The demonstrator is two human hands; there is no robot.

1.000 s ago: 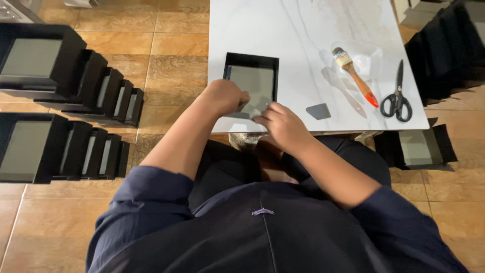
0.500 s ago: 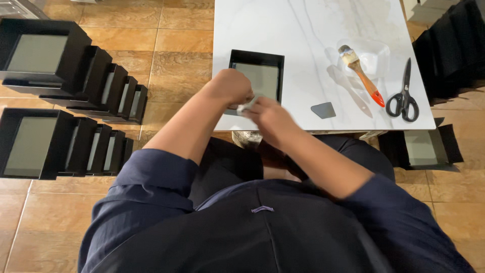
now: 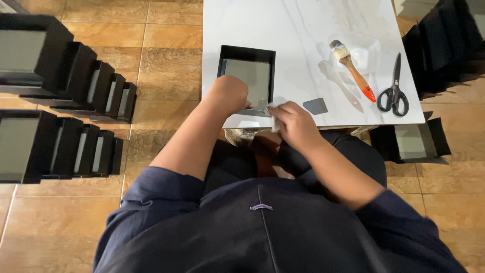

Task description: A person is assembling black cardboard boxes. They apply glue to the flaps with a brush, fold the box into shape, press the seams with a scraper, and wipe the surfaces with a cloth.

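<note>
A black open box (image 3: 247,76) with a grey lining lies on the white marble table (image 3: 293,30) near its front edge. My left hand (image 3: 230,95) rests on the box's near left corner, fingers curled over its edge. My right hand (image 3: 295,124) is at the box's near right corner and pinches a small pale strip (image 3: 270,112) there. A small dark grey scraper (image 3: 315,105) lies on the table just right of my right hand.
A brush (image 3: 352,70) with an orange handle rests on a clear plastic dish. Black scissors (image 3: 394,88) lie at the table's right. Rows of finished black boxes (image 3: 76,81) stand on the tiled floor at the left; more boxes (image 3: 411,141) sit at the right.
My right hand has slid from the middle of the box's near edge to its right corner. The view has shifted slightly; the left hand has stayed on the box.
</note>
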